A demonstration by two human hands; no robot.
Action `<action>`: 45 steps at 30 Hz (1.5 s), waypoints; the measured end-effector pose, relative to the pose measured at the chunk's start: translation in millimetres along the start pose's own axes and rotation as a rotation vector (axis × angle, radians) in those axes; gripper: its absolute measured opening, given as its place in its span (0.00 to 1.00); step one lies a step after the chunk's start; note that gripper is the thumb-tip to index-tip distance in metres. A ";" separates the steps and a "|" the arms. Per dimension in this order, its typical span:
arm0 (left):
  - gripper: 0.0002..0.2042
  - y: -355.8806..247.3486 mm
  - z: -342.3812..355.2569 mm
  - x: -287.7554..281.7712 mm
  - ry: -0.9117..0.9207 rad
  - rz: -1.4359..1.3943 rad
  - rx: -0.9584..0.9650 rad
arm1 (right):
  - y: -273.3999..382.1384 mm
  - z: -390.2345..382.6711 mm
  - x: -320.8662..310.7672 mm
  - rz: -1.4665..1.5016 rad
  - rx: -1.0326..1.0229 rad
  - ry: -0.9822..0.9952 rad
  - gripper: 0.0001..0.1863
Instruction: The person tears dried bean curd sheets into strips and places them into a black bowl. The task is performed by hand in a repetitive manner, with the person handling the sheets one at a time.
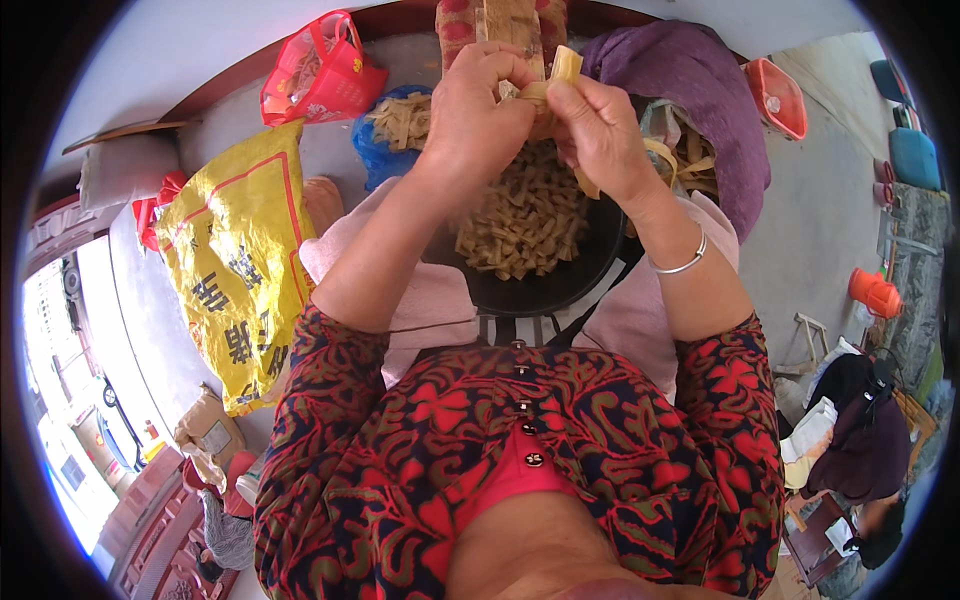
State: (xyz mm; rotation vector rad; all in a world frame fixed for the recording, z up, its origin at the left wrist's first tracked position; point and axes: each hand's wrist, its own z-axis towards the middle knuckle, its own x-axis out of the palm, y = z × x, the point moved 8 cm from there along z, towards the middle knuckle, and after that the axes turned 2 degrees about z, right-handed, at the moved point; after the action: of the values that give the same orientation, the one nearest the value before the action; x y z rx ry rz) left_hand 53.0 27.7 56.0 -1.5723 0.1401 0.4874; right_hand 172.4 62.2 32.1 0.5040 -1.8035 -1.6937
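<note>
Both my hands are close together above a dark round pan (pixel 510 296), closed on a pale yellow, flat strip (pixel 567 64) that looks folded over. My left hand (pixel 480 105) grips its left part, with those fingers partly hidden. With thumb and fingers, my right hand (pixel 605 130) pinches the strip near its upright end. Below the hands, the pan holds a heap of small pale folded pieces (pixel 525 225). A wooden board (pixel 512 22) on a patterned red cushion stands just beyond my hands.
Right of the pan, a purple cloth sack (pixel 690 90) lies around loose strips (pixel 693 155). To the left are a blue bag (pixel 372 150) with pale pieces, a red bag (pixel 320 70) and a yellow sack (pixel 235 260). A red basin (pixel 776 98) stands far right.
</note>
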 end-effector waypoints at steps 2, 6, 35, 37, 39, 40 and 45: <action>0.09 -16.2 -0.4 -5.8 -0.092 0.137 0.211 | -6.1 -2.8 3.1 0.246 0.207 -0.004 0.16; 0.08 -35.5 -17.0 -7.6 -0.111 0.078 0.621 | -16.5 -3.6 13.3 0.513 0.475 0.228 0.15; 0.08 -2.0 1.9 -9.8 0.173 0.060 0.333 | 2.2 10.1 2.2 0.109 0.052 0.108 0.13; 0.09 5.6 5.4 -6.7 0.254 0.021 0.113 | -5.7 8.7 1.1 0.242 0.080 0.156 0.14; 0.10 12.4 3.9 -1.7 0.344 -0.175 -0.016 | -5.8 7.8 0.1 0.291 0.059 0.177 0.16; 0.11 13.4 3.9 0.6 0.392 -0.351 -0.034 | -2.0 8.2 -0.4 0.274 0.025 0.173 0.17; 0.16 9.6 0.2 -11.6 0.480 -0.881 -0.073 | 6.4 12.2 -32.5 0.102 -0.012 0.121 0.13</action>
State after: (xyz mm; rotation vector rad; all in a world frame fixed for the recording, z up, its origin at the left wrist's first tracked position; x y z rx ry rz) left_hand 38.9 24.8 51.7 -1.6219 -0.2108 -0.5799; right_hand 189.4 93.1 32.9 0.4899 -1.7028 -1.5700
